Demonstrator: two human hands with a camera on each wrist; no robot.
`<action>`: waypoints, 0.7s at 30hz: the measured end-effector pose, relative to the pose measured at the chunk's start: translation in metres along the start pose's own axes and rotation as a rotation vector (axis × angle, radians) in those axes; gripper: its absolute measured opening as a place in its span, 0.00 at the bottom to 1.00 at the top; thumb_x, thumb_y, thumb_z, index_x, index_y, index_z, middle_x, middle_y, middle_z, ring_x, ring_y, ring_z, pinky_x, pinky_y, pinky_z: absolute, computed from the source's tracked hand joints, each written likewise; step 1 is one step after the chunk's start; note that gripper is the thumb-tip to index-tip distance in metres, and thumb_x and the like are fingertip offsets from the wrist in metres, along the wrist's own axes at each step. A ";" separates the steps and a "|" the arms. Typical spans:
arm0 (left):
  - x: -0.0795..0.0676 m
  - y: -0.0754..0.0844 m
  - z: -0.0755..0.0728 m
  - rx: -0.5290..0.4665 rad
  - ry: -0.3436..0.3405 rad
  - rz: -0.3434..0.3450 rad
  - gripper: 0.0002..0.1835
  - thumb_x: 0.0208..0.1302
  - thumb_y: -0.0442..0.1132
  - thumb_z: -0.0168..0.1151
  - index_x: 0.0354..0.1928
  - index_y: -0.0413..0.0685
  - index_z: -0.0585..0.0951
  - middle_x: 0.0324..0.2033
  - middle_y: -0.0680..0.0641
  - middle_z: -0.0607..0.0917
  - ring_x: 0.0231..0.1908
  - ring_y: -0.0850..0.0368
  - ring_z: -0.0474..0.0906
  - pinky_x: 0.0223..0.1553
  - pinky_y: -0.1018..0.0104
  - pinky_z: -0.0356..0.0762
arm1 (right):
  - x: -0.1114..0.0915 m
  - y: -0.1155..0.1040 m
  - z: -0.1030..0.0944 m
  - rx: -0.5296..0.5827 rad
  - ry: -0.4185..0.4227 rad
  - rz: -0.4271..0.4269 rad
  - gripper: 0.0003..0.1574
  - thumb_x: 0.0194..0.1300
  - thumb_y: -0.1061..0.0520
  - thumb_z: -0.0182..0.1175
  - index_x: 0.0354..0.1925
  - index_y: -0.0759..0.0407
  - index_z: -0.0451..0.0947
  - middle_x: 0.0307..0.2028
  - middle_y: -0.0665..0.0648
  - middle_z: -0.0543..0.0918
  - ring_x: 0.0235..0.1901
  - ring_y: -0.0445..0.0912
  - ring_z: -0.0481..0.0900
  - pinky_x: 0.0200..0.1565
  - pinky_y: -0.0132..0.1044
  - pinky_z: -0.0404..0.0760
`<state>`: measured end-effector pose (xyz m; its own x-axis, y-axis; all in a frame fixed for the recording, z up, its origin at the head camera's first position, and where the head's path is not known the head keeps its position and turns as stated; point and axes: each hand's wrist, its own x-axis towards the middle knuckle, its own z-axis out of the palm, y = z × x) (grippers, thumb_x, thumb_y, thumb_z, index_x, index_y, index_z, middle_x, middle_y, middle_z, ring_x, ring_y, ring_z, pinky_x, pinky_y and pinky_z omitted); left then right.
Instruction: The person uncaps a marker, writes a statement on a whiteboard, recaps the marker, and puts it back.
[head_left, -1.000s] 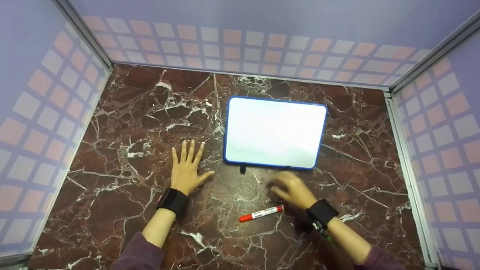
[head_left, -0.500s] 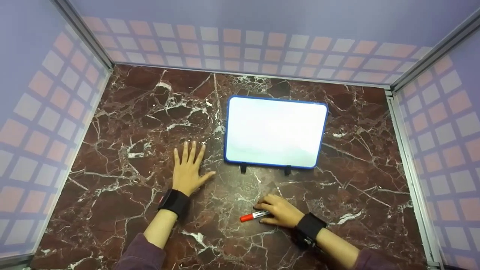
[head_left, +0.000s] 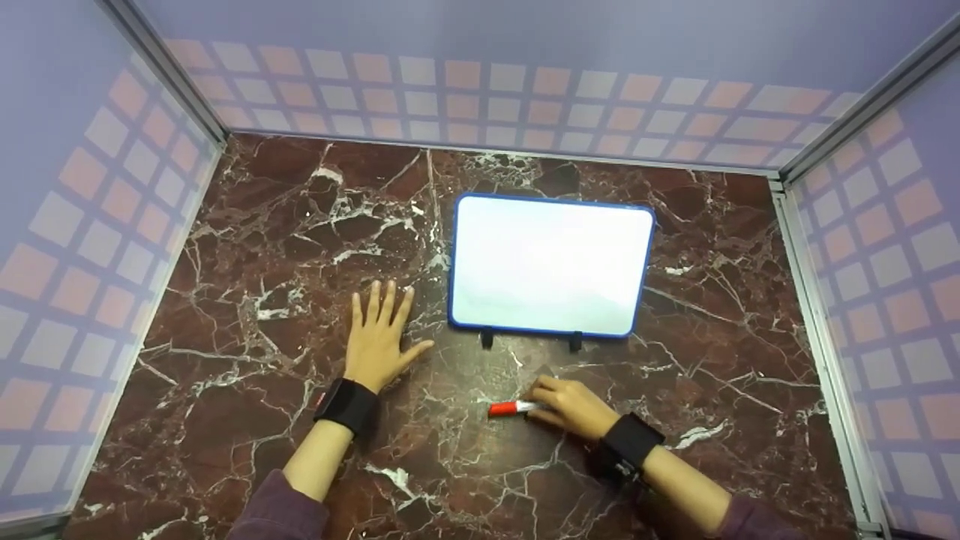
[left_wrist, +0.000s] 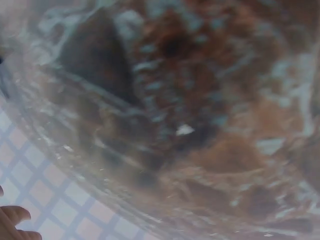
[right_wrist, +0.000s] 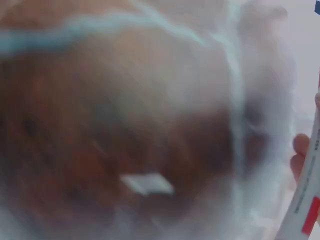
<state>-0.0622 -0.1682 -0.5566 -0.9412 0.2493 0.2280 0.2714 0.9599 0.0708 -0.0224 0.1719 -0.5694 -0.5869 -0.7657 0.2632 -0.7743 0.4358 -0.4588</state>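
Note:
My right hand (head_left: 571, 407) pinches a red-capped marker (head_left: 507, 409) low over the marbled tabletop, in front of the whiteboard. The cap points left, and the fingers hide the other end. In the right wrist view the white barrel of the marker (right_wrist: 302, 200) runs down the right edge, with fingertips (right_wrist: 299, 152) against it. My left hand (head_left: 376, 345) rests palm down on the table with its fingers spread, left of the whiteboard. A few fingertips (left_wrist: 16, 215) of that hand show at the lower left corner of the left wrist view.
The whiteboard (head_left: 551, 262), blue-framed and blank, lies beyond my hands, right of centre. Two black tabs (head_left: 487, 339) stick out from its near edge. Pale walls with checkered bands (head_left: 510, 97) enclose the marbled table (head_left: 285, 225) at the back and both sides.
My right hand came down from near the whiteboard to the marker on the table and took hold of it. The marker has shifted slightly toward the whiteboard. My left hand has barely moved.

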 end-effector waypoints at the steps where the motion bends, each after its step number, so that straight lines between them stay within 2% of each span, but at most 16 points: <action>1: 0.001 0.002 -0.002 -0.001 -0.005 0.015 0.47 0.55 0.74 0.40 0.69 0.50 0.58 0.70 0.39 0.56 0.69 0.39 0.53 0.69 0.39 0.46 | 0.002 0.001 -0.004 0.000 0.009 0.010 0.12 0.54 0.54 0.65 0.38 0.56 0.81 0.33 0.48 0.78 0.27 0.37 0.77 0.31 0.22 0.79; 4: 0.007 0.009 -0.009 -0.002 -0.023 0.067 0.48 0.57 0.74 0.33 0.69 0.47 0.58 0.69 0.38 0.59 0.69 0.40 0.53 0.69 0.40 0.48 | 0.010 0.005 -0.016 -0.015 0.056 0.016 0.12 0.54 0.56 0.65 0.39 0.57 0.81 0.32 0.48 0.78 0.26 0.36 0.77 0.30 0.21 0.78; 7: 0.013 0.019 -0.016 0.009 -0.045 0.126 0.47 0.59 0.73 0.32 0.69 0.43 0.57 0.68 0.39 0.61 0.70 0.42 0.53 0.69 0.41 0.50 | 0.019 0.008 -0.026 -0.046 0.095 0.014 0.13 0.53 0.58 0.66 0.39 0.57 0.81 0.32 0.48 0.78 0.24 0.36 0.76 0.28 0.20 0.77; 12: 0.023 0.044 -0.030 0.028 -0.051 0.269 0.44 0.61 0.68 0.39 0.67 0.41 0.59 0.67 0.40 0.64 0.68 0.44 0.59 0.69 0.47 0.56 | 0.032 0.009 -0.039 -0.094 0.128 0.000 0.14 0.52 0.60 0.66 0.40 0.58 0.81 0.34 0.50 0.79 0.25 0.37 0.77 0.28 0.23 0.78; 17: 0.031 0.073 -0.042 -0.081 -0.061 0.415 0.39 0.60 0.61 0.50 0.65 0.40 0.64 0.63 0.41 0.70 0.64 0.46 0.65 0.67 0.51 0.62 | 0.041 0.008 -0.051 -0.095 0.132 0.001 0.15 0.53 0.60 0.66 0.42 0.59 0.80 0.34 0.52 0.81 0.27 0.39 0.78 0.29 0.28 0.79; 21: 0.034 0.089 -0.046 -0.120 -0.063 0.476 0.32 0.64 0.58 0.47 0.62 0.43 0.68 0.59 0.43 0.76 0.61 0.48 0.70 0.64 0.54 0.67 | 0.046 0.006 -0.057 -0.062 0.126 0.014 0.16 0.54 0.59 0.65 0.43 0.59 0.80 0.34 0.53 0.82 0.28 0.40 0.79 0.31 0.29 0.81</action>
<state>-0.0603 -0.0801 -0.4977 -0.7167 0.6670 0.2034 0.6916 0.7172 0.0850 -0.0675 0.1667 -0.5121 -0.6195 -0.6955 0.3638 -0.7769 0.4771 -0.4108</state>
